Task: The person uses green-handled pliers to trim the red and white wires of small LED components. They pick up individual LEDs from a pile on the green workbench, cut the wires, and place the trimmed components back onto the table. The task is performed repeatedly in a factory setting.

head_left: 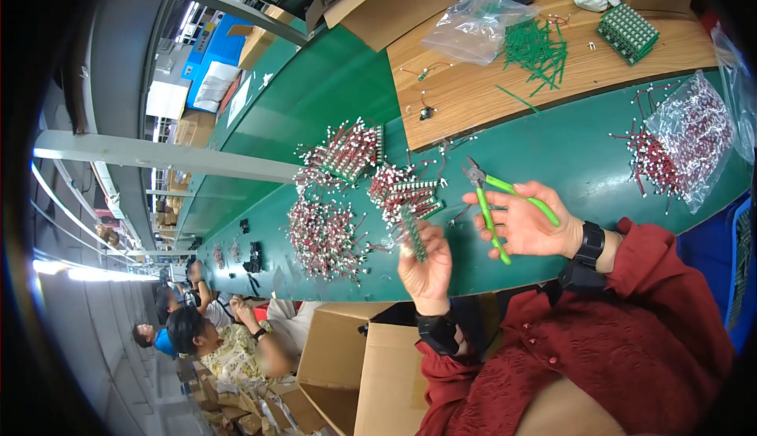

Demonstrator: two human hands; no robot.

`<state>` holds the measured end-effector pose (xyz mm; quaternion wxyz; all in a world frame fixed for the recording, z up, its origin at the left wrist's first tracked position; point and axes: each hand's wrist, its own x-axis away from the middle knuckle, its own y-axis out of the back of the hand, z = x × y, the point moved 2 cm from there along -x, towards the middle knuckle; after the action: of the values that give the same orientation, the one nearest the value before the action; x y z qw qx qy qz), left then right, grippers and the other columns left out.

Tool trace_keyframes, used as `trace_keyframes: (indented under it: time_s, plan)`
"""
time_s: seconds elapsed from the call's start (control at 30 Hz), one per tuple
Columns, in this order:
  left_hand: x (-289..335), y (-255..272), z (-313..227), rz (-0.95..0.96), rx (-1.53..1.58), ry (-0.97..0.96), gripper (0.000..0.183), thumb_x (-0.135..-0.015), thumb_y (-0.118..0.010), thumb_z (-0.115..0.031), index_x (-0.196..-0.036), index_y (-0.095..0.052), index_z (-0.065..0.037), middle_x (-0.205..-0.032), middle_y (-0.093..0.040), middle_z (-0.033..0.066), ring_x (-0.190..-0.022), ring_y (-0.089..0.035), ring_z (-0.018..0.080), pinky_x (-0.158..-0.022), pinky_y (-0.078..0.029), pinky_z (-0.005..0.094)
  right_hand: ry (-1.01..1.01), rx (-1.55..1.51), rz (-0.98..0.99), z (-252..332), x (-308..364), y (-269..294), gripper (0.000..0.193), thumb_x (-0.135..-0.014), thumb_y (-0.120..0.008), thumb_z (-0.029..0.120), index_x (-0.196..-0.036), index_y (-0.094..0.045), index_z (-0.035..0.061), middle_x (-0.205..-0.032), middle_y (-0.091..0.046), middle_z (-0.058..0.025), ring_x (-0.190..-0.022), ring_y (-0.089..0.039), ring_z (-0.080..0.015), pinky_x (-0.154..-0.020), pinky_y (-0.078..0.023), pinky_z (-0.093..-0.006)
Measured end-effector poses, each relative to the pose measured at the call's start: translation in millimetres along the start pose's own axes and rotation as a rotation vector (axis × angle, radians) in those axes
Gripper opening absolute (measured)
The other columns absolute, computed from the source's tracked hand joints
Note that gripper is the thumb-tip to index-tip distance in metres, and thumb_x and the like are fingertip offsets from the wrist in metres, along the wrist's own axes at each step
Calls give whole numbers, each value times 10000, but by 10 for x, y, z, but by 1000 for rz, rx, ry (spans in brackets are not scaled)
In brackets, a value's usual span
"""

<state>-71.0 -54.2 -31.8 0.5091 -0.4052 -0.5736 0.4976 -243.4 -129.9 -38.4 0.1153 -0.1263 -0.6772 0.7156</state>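
My left hand (428,272) pinches a narrow green circuit board strip (413,234) at the front edge of the green bench. In my right hand (532,223) is a pair of green-handled cutting pliers (488,209), its handles spread apart across my fingers and its jaws pointing away from me. The pliers' tip is apart from the board strip. Just beyond my left hand lie boards with red and white wire leads (404,191). A larger heap of red and white wired connectors (322,235) sits to the left, with more wired boards (352,152) behind it.
A wooden board (449,109) carries green strips (538,50), a clear plastic bag (477,26) and stacked circuit boards (628,34). At right, a bag of wired leads (694,140) rests on the bench. Open cardboard boxes (339,349) stand below the edge. Other people (229,333) sit farther left.
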Motion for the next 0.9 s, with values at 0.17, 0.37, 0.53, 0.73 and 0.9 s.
trace_keyframes:
  time_s: [0.17,0.37,0.53,0.73,0.9]
  plan:
    - [-32,-95,-86,-16,-442,-116,473,-734,-608,39,-1175,-445,-17,-937,-520,36,-775,-457,139,-610,-395,236,-3,32,-14,-16,15,-5,640,-805,-521,376,-1320,-323,50,-1054,-508,-102,-960,-502,-200,-816,-422,-393]
    - [51,-94,-162,19,-604,-229,385,-690,-642,51,-1042,-513,-36,-879,-539,22,-760,-486,141,-622,-405,236,77,468,-100,-61,27,-93,624,-793,-557,237,-1329,-312,34,-998,-514,-69,-801,-507,-141,-699,-430,-280]
    - [289,84,-420,21,-607,-323,216,-686,-614,96,-875,-577,0,-966,-586,131,-900,-563,233,-787,-471,337,87,1080,-145,-194,20,-108,630,-736,-647,145,-1288,-382,-1,-925,-520,-19,-764,-478,-73,-659,-403,-211]
    - [444,-76,-545,12,-1211,-564,179,-633,-635,126,-787,-609,40,-932,-612,185,-855,-584,228,-786,-470,320,90,1477,-158,-380,-118,-291,639,-625,-693,176,-1185,-477,-45,-828,-539,-48,-604,-453,-101,-560,-409,-246]
    - [518,-138,-653,52,-1436,-627,186,-622,-635,135,-779,-630,35,-910,-628,176,-858,-584,222,-771,-468,309,103,1650,-98,-413,-213,-331,650,-617,-687,225,-1178,-485,-33,-836,-544,-75,-585,-472,-144,-553,-420,-269]
